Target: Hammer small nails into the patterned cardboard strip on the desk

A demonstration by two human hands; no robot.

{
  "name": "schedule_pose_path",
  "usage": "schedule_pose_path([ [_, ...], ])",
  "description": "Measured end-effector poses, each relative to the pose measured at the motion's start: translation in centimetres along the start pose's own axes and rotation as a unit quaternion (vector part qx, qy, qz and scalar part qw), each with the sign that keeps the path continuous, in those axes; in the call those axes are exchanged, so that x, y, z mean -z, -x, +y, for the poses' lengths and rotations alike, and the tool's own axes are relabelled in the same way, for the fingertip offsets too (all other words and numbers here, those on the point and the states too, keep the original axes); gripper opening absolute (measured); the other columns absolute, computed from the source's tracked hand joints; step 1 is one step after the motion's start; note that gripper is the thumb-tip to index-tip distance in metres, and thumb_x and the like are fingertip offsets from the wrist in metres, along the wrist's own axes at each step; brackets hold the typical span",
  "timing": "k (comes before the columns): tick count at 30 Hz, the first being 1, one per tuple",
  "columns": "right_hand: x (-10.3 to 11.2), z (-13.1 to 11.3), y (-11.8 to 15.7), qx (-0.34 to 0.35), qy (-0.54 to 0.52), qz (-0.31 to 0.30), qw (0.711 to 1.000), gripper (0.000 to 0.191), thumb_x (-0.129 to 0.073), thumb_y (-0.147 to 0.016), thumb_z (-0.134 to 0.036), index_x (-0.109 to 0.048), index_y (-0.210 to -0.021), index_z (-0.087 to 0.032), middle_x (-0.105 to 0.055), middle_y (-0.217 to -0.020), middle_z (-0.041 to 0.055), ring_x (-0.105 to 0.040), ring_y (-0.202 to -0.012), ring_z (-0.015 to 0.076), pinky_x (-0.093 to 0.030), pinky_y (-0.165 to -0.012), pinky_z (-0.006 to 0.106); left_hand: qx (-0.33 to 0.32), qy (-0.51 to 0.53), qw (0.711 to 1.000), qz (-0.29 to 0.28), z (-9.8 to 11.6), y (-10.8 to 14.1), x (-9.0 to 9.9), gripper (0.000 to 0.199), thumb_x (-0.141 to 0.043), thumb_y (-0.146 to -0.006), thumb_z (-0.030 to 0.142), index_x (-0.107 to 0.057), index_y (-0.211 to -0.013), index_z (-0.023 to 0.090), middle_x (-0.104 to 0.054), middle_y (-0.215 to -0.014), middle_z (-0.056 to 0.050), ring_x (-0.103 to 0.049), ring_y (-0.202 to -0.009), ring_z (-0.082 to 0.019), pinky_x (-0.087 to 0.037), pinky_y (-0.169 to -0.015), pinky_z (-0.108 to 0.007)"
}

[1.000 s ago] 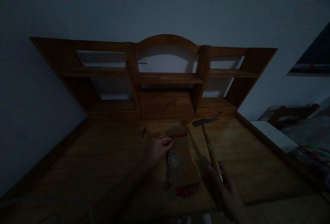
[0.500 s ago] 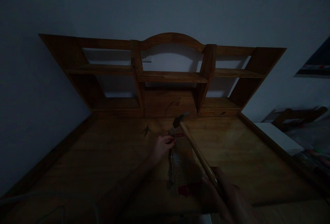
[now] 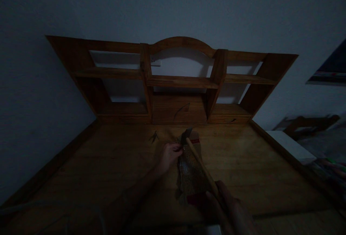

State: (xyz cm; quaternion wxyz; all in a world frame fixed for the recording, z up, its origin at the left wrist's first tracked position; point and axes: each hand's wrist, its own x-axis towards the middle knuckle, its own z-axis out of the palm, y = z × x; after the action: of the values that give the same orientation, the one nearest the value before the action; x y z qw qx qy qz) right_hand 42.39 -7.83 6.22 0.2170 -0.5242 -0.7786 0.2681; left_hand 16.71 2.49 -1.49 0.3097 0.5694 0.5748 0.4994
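My right hand (image 3: 227, 206) grips the wooden handle of a hammer (image 3: 200, 164) at the lower right. The metal hammer head is low over the far end of a worn, speckled cardboard piece (image 3: 189, 177) with dark red bands, lying on the wooden desk. Whether the head touches anything is hard to tell in the dim light. My left hand (image 3: 170, 154) rests at the cardboard's far left edge, thumb and fingers pinched together just beside the hammer head. What sits between those fingertips is too small and dark to make out.
A few thin dark pieces, perhaps nails (image 3: 154, 136), lie on the desk (image 3: 121, 163) left of the cardboard. Along the back stands a wooden shelf unit (image 3: 182, 81) against the wall. A white surface (image 3: 292, 146) and a wooden chair back (image 3: 310, 125) are at the right.
The hammer head has come down toward the left fingertips, and my right hand has shifted slightly left with it. My left hand stays in its pinch at the cardboard's edge.
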Motion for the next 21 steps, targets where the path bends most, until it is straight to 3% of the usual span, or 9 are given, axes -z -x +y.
schedule_pose_path([
  [5, 0.2, 1.0, -0.2, -0.002, -0.003, -0.046, 0.999, 0.048, -0.029, -0.094, -0.048, -0.043, -0.128, -0.017, -0.073, -0.082, 0.0126, -0.071, -0.074, 0.0282, -0.054, -0.06, 0.031, -0.002, 0.008, 1.0, 0.002, 0.8, 0.0, 0.0, 0.015, -0.062, -0.075, 0.023, -0.071, -0.078, 0.013, -0.072, -0.078, -0.006, -0.067, -0.07, -0.018, -0.051, -0.061, -0.024],
  [9, 0.3, 1.3, -0.3, 0.015, 0.048, -0.083, 0.995, 0.048, -0.028, -0.093, -0.045, -0.046, -0.127, -0.016, -0.073, -0.081, 0.0144, -0.07, -0.076, 0.031, -0.053, -0.06, 0.033, -0.025, -0.025, 0.999, 0.001, 1.5, 0.2, 0.3, 0.013, -0.06, -0.075, 0.02, -0.07, -0.072, 0.013, -0.069, -0.072, -0.003, -0.064, -0.066, -0.015, -0.046, -0.057, -0.021],
  [14, 0.4, 0.3, -0.3, -0.024, 0.085, -0.088, 0.992, 0.049, -0.031, -0.092, -0.043, -0.049, -0.127, -0.014, -0.073, -0.075, 0.013, -0.071, -0.07, 0.0321, -0.049, -0.053, 0.031, -0.054, -0.098, 0.994, 0.002, 1.7, 0.2, 0.5, 0.018, -0.06, -0.075, 0.02, -0.065, -0.06, 0.013, -0.06, -0.059, 0.0, -0.057, -0.058, -0.011, -0.038, -0.052, -0.019],
  [21, 1.2, -0.1, 0.1, 0.025, 0.081, -0.075, 0.994, 0.042, -0.031, -0.092, -0.04, -0.054, -0.119, -0.02, -0.073, -0.077, 0.0102, -0.071, -0.071, 0.0296, -0.05, -0.055, 0.03, -0.049, -0.126, 0.991, 0.0, 2.0, 0.2, 0.7, 0.02, -0.059, -0.08, 0.028, -0.073, -0.075, 0.015, -0.069, -0.074, -0.004, -0.062, -0.067, -0.014, -0.042, -0.059, -0.022],
])
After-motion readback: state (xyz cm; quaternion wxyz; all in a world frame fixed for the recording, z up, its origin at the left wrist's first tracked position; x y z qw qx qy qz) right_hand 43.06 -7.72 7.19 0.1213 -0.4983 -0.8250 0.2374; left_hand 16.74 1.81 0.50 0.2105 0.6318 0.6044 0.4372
